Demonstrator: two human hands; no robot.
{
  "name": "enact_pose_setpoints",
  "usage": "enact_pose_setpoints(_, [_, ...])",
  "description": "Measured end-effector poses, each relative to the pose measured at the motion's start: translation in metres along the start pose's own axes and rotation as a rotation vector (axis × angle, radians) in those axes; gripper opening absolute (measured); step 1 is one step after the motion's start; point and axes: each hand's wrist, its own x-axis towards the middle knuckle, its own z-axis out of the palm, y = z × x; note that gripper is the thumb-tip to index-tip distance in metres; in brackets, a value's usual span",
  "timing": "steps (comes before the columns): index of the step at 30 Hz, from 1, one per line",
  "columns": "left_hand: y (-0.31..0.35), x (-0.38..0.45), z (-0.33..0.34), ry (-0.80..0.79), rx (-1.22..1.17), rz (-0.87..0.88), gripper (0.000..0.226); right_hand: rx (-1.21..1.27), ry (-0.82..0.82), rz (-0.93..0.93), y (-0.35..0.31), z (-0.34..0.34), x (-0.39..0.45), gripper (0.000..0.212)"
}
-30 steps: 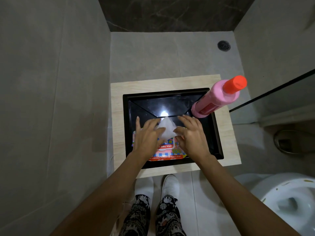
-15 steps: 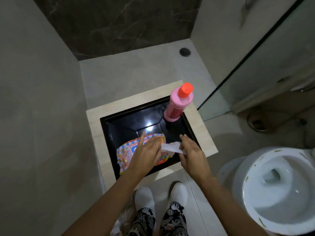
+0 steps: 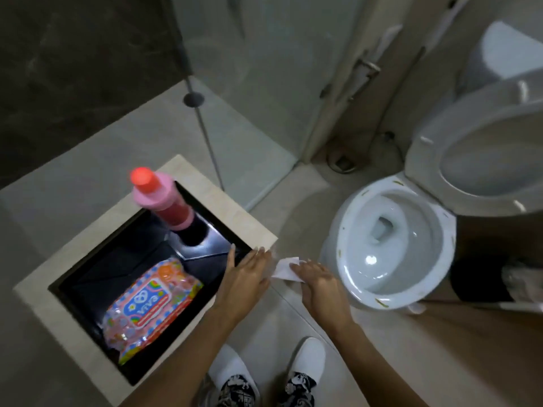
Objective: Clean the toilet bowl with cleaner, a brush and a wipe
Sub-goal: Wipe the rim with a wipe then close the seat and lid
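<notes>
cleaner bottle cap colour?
Orange-red cap on the pink cleaner bottle; head view.

To my left the tray (image 3: 88, 277) sits sunk in the tabletop (image 3: 205, 186). The wipes pack (image 3: 152, 306) lies in its near part, and the cleaner bottle (image 3: 164, 198) stands in its far corner. To my right is the toilet bowl (image 3: 393, 248), with its seat (image 3: 435, 160) raised behind it. My left hand (image 3: 244, 277) and right hand (image 3: 320, 286) are between tray and bowl, above the floor, the wipe (image 3: 285, 268) stretched between them. My feet (image 3: 308, 359) are below, nearest me.
</notes>
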Motion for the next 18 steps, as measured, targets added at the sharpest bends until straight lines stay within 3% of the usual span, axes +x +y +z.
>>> enact_pose_setpoints(3, [0.030,0.017,0.024,-0.148,0.063,-0.002,0.067,-0.041,0.006,0.091,0.038,-0.012,-0.022,0.043])
enact_pose_setpoints(6, [0.057,0.034,0.049,-0.226,0.093,0.048,0.066,-0.044,0.003,0.162,0.078,-0.019,-0.043,0.040])
enact_pose_setpoints(9, [0.090,0.049,0.072,-0.292,0.064,0.097,0.051,-0.008,-0.035,0.286,0.117,-0.019,-0.059,0.031])
enact_pose_setpoints(11, [0.114,0.059,0.088,-0.369,0.032,0.112,0.056,-0.001,-0.021,0.323,0.144,-0.017,-0.066,0.027])
enact_pose_setpoints(14, [0.141,0.073,0.118,-0.520,0.045,0.145,0.056,0.024,0.044,0.393,0.179,-0.013,-0.069,0.035])
enact_pose_setpoints(18, [0.160,0.090,0.159,-0.558,0.027,0.096,0.057,0.001,0.120,0.444,0.215,0.013,-0.070,0.039])
